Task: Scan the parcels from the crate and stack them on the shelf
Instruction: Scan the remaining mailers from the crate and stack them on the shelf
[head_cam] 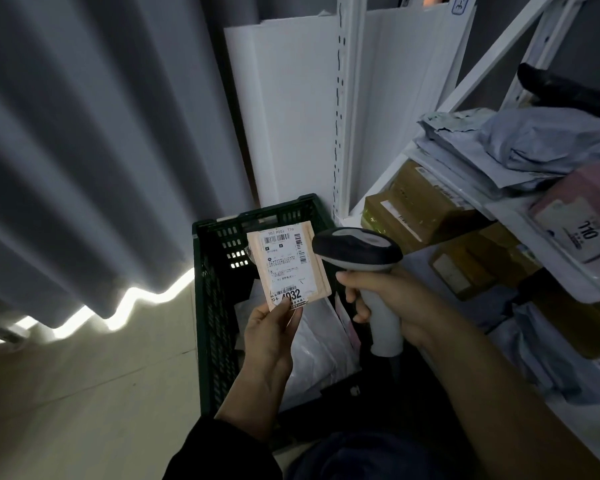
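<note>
With left hand, pinching a small tan parcel by its lower edge: thumb on the label side, fingers curled behind. Held upright over the dark green crate, label toward the camera, barcodes along the top, the bold number 4032 at the bottom just above the thumb. With right hand, gripping the pale handle of a barcode scanner, fingers wrapped tight round it. Dark-topped scanner head level with the upper half of the parcel and just beside its right edge; touching or not, cannot tell. Down in the crate, beneath both hands, a loose heap of white mailers. Crate standing on the pale floor, its far corner close to the foot of the white metal shelf. On the shelf to the right, upper tier: crumpled grey mailers and, nearer, a pink parcel with a label reading 710. Lower tier: brown cardboard boxes, taped and labelled, packed close together. Behind the crate, a white panel standing upright. To the left, a grey pleated curtain, with a bright strip of light under its hem.
</note>
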